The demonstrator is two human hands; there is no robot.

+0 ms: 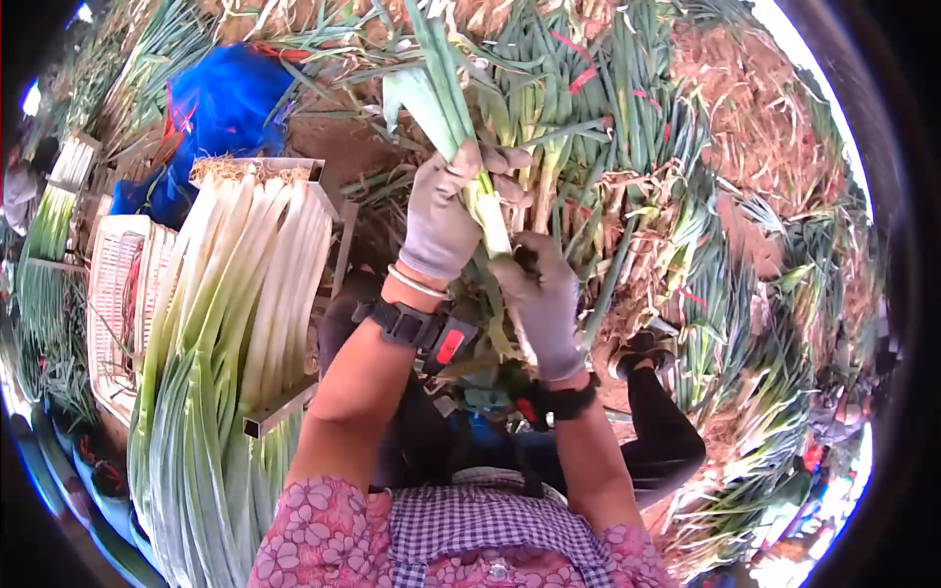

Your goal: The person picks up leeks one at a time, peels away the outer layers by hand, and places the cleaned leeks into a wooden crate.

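Observation:
A green onion (486,211), thick and long with a pale stem, slants across the space in front of me. My left hand (446,211), in a grey work glove, is closed round it where the green leaves begin. Lower down, the gloved fingers of my right hand (544,304) are closed on the white stem. The stem's bottom end is partly hidden behind that hand. To the left, a big stack of cleaned green onions (230,284) lies with roots at the far end and leaves toward me.
Square metal bars of a rack (279,410) hold the stack. Beside it stand a pale woven plastic basket (118,294) and blue netting (225,103). Uncleaned onions (627,88) and dry peelings cover the soil ahead and right. Someone's gloved hand (20,186) shows at the far left.

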